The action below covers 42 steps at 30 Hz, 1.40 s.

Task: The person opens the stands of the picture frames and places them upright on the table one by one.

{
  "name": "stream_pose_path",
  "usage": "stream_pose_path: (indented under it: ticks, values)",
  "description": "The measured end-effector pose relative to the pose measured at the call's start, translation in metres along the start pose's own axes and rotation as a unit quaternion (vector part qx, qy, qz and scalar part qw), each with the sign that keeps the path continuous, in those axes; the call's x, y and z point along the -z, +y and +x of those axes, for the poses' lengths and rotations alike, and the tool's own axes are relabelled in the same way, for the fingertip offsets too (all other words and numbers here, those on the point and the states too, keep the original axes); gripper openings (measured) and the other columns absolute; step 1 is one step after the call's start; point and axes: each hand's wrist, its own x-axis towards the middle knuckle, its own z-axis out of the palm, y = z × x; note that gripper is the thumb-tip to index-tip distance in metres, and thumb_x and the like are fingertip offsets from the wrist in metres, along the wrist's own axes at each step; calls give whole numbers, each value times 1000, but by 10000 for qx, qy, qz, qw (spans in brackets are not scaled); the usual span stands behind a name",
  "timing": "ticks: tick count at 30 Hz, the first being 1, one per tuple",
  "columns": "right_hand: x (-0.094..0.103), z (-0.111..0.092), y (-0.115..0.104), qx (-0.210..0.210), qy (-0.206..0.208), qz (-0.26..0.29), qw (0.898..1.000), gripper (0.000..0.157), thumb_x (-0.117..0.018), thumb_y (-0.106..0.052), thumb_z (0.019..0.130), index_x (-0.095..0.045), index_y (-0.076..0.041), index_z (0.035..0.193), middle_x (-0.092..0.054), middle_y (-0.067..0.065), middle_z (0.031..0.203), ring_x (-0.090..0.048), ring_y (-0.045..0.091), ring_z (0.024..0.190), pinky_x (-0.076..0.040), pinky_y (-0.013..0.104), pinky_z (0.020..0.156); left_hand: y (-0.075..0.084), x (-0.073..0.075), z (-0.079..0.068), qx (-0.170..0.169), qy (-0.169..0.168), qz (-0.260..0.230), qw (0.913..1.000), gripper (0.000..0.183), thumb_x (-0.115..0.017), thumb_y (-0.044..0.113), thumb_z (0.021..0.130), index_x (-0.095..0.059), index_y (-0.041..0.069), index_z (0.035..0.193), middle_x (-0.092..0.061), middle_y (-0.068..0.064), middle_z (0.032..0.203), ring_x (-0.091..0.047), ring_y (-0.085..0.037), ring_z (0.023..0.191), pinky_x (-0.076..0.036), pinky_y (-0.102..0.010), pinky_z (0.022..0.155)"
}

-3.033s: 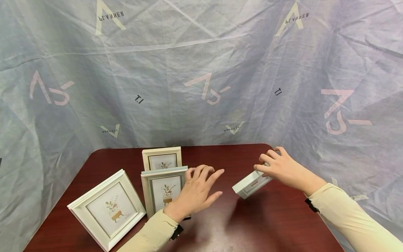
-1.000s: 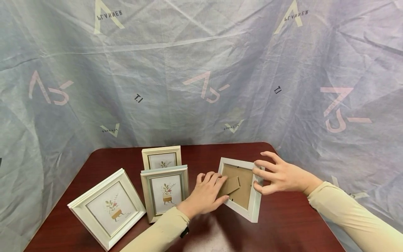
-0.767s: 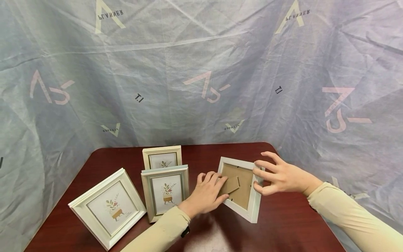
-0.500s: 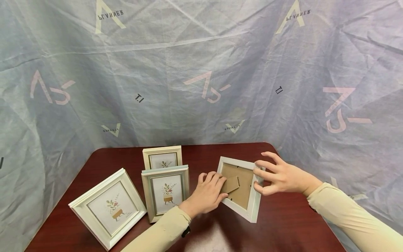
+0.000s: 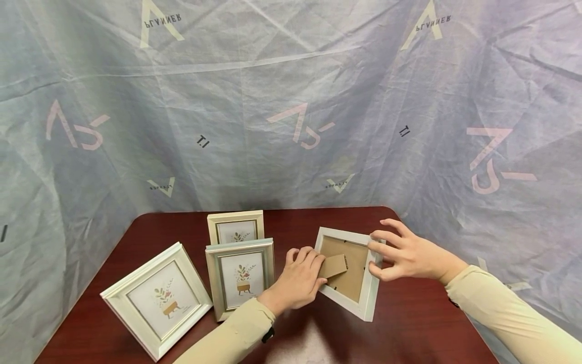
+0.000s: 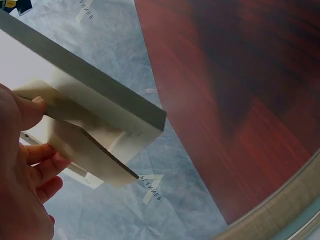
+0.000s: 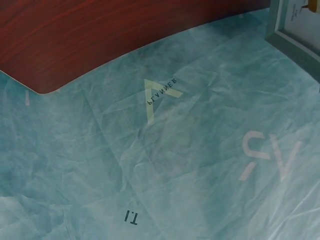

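Note:
A white picture frame (image 5: 320,243) is tilted with its brown backing towards me. My right hand (image 5: 407,257) grips its right edge, fingers spread along the side. At its left, my left hand (image 5: 296,279) pinches the cardboard easel stand (image 5: 334,267), which stands out from the backing. In the left wrist view the thumb lies on one side of the stand (image 6: 97,155) and the fingertips curl under the other. The right wrist view does not show the right hand; a frame corner (image 7: 280,37) with part of a picture enters at top right.
Three more picture frames stand on the dark red table (image 5: 291,227): a tilted white one (image 5: 136,323) at left, a silver one (image 5: 212,283) beside my left forearm, and a cream one (image 5: 211,227) behind it. A printed grey cloth (image 5: 291,167) hangs behind the table.
The held frame has turned from picture side to backing side. My left hand has moved right, from beside the silver frame onto the easel stand, which has shifted slightly outward since half a second ago.

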Motion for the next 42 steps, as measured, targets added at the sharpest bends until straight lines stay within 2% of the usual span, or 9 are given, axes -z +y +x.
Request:
stream_pose_path:
  ticks: [8, 18, 26, 34, 42]
  values:
    - [1, -7, -2, -60, -65, 114, 9999, 39, -36, 15, 84, -54, -19, 94, -58, 13, 96, -58, 32, 82, -47, 58, 73, -2, 7, 1, -188, 228, 335, 9990, 41, -56, 39, 96, -59, 11, 126, -56, 0, 119, -41, -21, 120, -27, -45, 98]
    - [-2, -13, -5, -105, -176, 152, 9997, 38, -36, 14, 87, -54, -18, 95, -58, 14, 96, -58, 34, 82, -47, 59, 72, -4, 22, 4, -255, 183, 795, 9963, 36, -57, 39, 94, -59, 16, 122, -55, 1, 114, -41, -21, 119, -26, -44, 97]
    - [-3, -13, -5, -172, -163, 152, 9996, 39, -36, 15, 86, -54, -18, 96, -58, 14, 95, -58, 33, 81, -47, 58, 73, -5, 21, 3, -266, 159, 847, 9959, 36, -53, 39, 96, -58, 17, 124, -55, 2, 114, -40, -21, 119, -25, -45, 98]
    - [-3, -9, -4, -270, -44, 163, 9995, 41, -34, 15, 82, -55, -17, 97, -59, 14, 96, -58, 34, 81, -47, 59, 72, -7, 18, 3, -288, 288, 850, 9956, 40, -50, 39, 97, -58, 16, 129, -55, 1, 117, -40, -21, 119, -25, -46, 98]
    - [-1, -6, -3, -514, -77, 259, 9983, 41, -34, 14, 86, -57, -17, 98, -59, 14, 93, -58, 33, 81, -46, 61, 73, -9, 19, 3, -65, 179, 733, 9971, 50, -48, 45, 99, -55, 15, 138, -55, 0, 124, -40, -21, 123, -25, -47, 99]
